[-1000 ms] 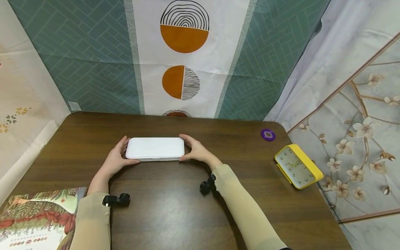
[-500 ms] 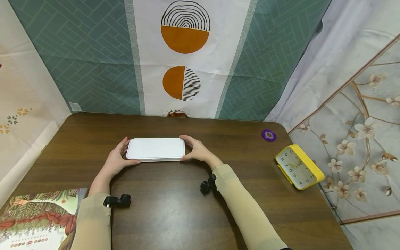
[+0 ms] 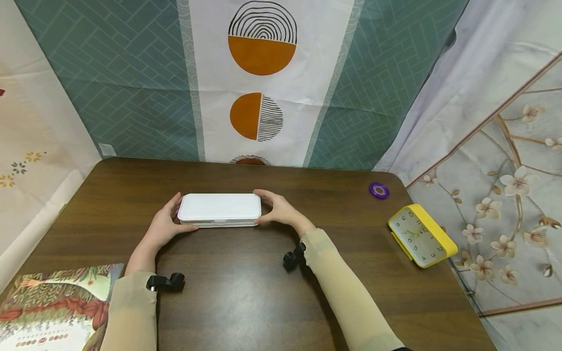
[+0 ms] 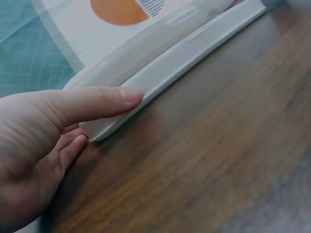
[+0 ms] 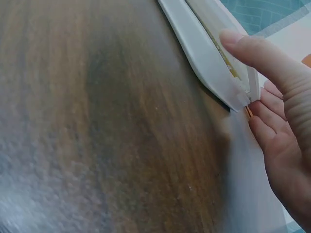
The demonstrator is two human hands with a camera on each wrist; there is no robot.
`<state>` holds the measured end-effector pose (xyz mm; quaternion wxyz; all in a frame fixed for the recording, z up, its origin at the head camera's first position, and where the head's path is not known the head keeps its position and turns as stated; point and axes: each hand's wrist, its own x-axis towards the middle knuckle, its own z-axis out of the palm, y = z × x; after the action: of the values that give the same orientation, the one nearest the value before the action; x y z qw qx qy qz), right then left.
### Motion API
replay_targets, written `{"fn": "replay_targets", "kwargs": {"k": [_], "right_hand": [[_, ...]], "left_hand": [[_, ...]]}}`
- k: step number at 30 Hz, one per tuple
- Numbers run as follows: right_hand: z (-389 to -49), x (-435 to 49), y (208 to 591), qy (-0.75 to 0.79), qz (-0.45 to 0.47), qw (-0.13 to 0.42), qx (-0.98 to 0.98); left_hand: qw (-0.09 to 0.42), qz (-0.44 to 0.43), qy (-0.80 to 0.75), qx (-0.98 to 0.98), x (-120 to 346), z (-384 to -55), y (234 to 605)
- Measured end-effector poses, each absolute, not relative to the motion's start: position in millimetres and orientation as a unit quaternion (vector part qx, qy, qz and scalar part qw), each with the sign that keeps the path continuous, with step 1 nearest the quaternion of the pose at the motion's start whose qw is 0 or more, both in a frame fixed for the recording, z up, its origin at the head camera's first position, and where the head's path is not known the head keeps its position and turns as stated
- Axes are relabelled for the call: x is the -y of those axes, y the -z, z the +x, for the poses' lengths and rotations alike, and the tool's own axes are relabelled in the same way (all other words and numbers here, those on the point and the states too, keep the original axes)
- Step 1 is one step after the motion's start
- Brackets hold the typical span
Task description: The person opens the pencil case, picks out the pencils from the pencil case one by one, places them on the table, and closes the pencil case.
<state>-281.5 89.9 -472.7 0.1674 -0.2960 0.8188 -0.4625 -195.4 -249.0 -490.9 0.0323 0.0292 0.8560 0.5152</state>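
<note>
A white, rounded pencil case (image 3: 219, 206) lies lengthwise on the brown table in the head view. My left hand (image 3: 161, 227) grips its left end, the thumb along the front side and the fingers behind the end. At the right end my right hand (image 3: 282, 212) holds the case, thumb on the lid's front edge. In the right wrist view the lid is raised a little off the base, and a yellow pencil (image 5: 227, 62) shows through the gap. The rest of the inside is hidden.
A yellow alarm clock (image 3: 421, 236) stands at the right of the table (image 3: 237, 302), with a purple ring-shaped object (image 3: 379, 190) behind it. An illustrated book (image 3: 57, 304) lies at the front left, beside the left sleeve. Patterned cloth hangs behind the table.
The lid of the pencil case has lifted slightly along the front, widening the gap above the base. Both hands have stayed at the two ends.
</note>
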Motion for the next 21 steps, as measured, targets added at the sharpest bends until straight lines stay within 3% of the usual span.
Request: {"fn": "replay_targets", "kwargs": {"k": [21], "right_hand": [[-268, -96, 471, 0.514, -0.328, 0.062, -0.790]], "left_hand": [[0.039, 0.021, -0.552, -0.832, 251, -193, 489]]}}
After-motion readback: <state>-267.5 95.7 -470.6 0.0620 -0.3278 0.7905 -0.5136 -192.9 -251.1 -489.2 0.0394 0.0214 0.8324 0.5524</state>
